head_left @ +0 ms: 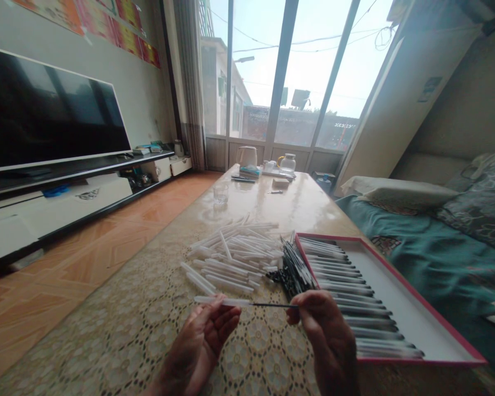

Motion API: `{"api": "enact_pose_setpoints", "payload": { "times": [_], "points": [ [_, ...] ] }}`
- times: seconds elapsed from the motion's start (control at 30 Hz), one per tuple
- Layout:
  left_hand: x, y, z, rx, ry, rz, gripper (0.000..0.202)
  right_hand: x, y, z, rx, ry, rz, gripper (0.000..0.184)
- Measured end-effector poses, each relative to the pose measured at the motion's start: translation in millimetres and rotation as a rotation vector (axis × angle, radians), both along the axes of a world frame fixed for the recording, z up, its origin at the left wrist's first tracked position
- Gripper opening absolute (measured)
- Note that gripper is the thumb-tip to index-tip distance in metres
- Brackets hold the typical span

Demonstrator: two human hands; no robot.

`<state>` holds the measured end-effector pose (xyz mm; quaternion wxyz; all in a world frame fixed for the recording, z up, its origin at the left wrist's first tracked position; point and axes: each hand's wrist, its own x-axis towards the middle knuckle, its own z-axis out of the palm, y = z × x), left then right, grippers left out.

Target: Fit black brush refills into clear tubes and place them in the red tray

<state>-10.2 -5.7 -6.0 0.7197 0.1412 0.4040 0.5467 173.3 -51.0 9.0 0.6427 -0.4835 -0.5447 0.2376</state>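
Between the thumb and fingers of my left hand (208, 335) is a translucent white pen barrel (236, 302), held level. My right hand (324, 330) pinches a dark pen refill (272, 305), whose other end meets the barrel's right end; how far it sits inside I cannot tell. Just beyond my hands lies a loose pile of white pen barrels (235, 253). To its right is a heap of dark refills (295, 269). A red-rimmed box (429, 308) at the right holds rows of pens (355, 291) with dark ends.
The patterned table (148, 330) runs toward the window. A clear glass (220, 195), a small box (280, 182), a kettle (248, 158) and a glass pot (287, 163) stand farther back. A sofa (400, 236) borders the right side; a TV cabinet (66, 206) is at left.
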Motion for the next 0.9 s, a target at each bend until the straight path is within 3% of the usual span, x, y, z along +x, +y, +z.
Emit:
{"api": "enact_pose_setpoints", "payload": {
  "times": [0.13, 0.27, 0.33, 0.4, 0.5, 0.63, 0.73, 0.9],
  "points": [
    [2, -5, -2.2, 0.002, -0.023, -0.018, 0.012, -9, -3, -2.9, -0.052, -0.058, 0.078, 0.011],
    [3, -8, -3.8, 0.001, -0.06, -0.054, 0.011, -10, 1, -1.1, -0.047, -0.271, 0.134, 0.015],
    [3, -7, -4.2, -0.001, -0.071, -0.048, 0.011, -3, 8, -2.6, -0.025, -0.399, 0.074, 0.016],
    [3, -5, -4.8, -0.013, -0.075, -0.041, 0.01, 8, 19, -7.3, -0.037, -0.552, -0.081, 0.017],
    [3, -4, -5.6, -0.018, -0.06, -0.036, 0.009, 20, 34, -18.8, -0.128, -0.895, -0.228, 0.035],
    [4, -5, -6.8, 0.014, -0.008, -0.049, 0.005, 22, 43, -30.6, -0.258, -1.145, -0.225, 0.055],
    [3, -6, -7.1, 0.043, 0.037, -0.068, 0.003, 19, 43, -30.8, -0.284, -1.157, -0.203, 0.049],
    [2, -7, -4.2, 0.071, 0.091, -0.105, 0.004, 20, 42, -25.3, -0.265, -1.049, -0.124, 0.019]
  ]
}}
